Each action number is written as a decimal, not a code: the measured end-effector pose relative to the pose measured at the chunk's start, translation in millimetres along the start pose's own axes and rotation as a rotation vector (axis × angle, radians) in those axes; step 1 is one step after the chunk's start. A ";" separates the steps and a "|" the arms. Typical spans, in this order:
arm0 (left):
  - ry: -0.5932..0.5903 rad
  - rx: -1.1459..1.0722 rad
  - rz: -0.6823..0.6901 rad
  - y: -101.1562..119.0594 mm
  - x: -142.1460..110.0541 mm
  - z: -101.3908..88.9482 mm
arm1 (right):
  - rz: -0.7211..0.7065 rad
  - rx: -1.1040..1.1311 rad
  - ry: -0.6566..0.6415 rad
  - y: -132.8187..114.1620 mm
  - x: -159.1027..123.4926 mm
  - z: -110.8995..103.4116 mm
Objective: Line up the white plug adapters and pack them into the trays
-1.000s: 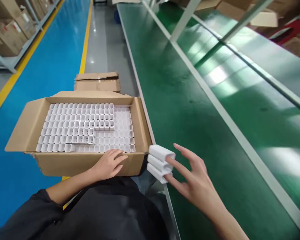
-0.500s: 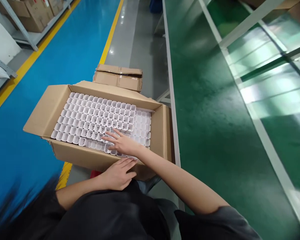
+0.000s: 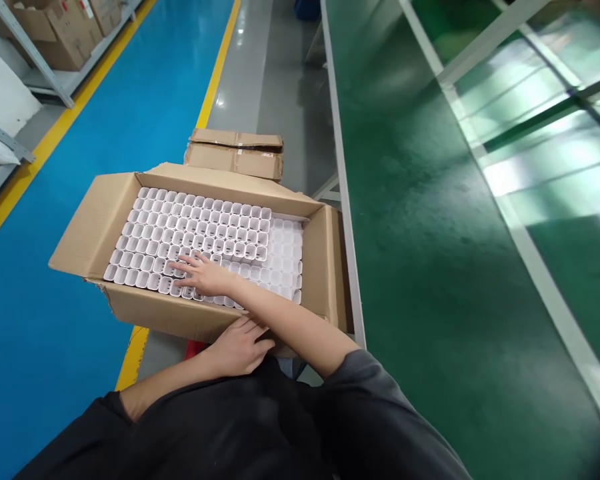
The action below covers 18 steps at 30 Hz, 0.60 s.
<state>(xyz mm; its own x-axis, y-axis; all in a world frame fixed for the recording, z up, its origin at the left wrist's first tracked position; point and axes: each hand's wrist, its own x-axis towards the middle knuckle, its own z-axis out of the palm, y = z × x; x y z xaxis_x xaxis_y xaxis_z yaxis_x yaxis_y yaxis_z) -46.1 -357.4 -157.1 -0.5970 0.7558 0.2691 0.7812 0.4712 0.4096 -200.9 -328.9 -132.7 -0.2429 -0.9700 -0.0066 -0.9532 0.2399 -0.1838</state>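
An open cardboard box (image 3: pixel 160 313) holds rows of small white plastic cups (image 3: pixel 195 220), their open ends facing up. My right hand (image 3: pixel 205 275) rests over the near rows, left of the middle, fingers spread and touching the cup rims. It hides some cups beneath it. To the right of that hand and along the right end, a lower layer of paler cups (image 3: pixel 283 247) shows. My left hand (image 3: pixel 241 347) lies at the outer near side of the box, fingers stretched toward its edge, holding nothing that I can see; my right forearm covers part of its fingertips.
Close along the box's right side runs a green-topped table (image 3: pixel 430 267) with a pale edge. Behind the box sits a closed carton (image 3: pixel 235 157). Shelving with cartons (image 3: pixel 65 33) stands at the far left, past the blue floor (image 3: pixel 145 87) and yellow lines.
My right hand has moved left across the near row, and a group of cups has slid left with it against the others there. My left hand stays at the box's near side.
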 end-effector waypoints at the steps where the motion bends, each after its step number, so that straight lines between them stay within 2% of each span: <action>1: 0.009 0.008 0.012 -0.8 -0.4 0.5 | 0.035 0.040 0.021 1.6 -9.7 -7.0; 6: 0.077 0.065 0.032 -4.8 -1.1 7.8 | 0.276 0.180 0.199 5.0 -90.4 -41.9; 8: 0.134 0.061 0.019 -4.0 3.9 10.6 | 0.380 0.218 0.219 -0.3 -131.4 -50.3; 10: 0.192 0.006 0.068 0.6 15.2 11.5 | 0.488 0.231 0.208 -12.9 -172.1 -56.9; 12: 0.222 -0.099 0.167 10.2 32.0 10.8 | 0.598 0.207 0.172 -35.8 -207.8 -64.8; 15: 0.235 -0.283 0.321 33.0 63.6 11.9 | 0.782 0.131 0.128 -84.9 -246.7 -82.6; 18: 0.272 -0.456 0.490 67.1 102.3 24.7 | 0.997 0.012 0.207 -137.0 -283.2 -102.8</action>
<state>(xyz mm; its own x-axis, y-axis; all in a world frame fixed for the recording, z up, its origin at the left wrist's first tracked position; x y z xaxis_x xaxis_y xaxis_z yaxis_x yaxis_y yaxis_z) -50.2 -237.2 -123.6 -0.2687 0.6635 0.6983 0.8523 -0.1739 0.4932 -20.0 -83.1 -4.5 -0.9531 -0.3026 0.0076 -0.2981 0.9339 -0.1973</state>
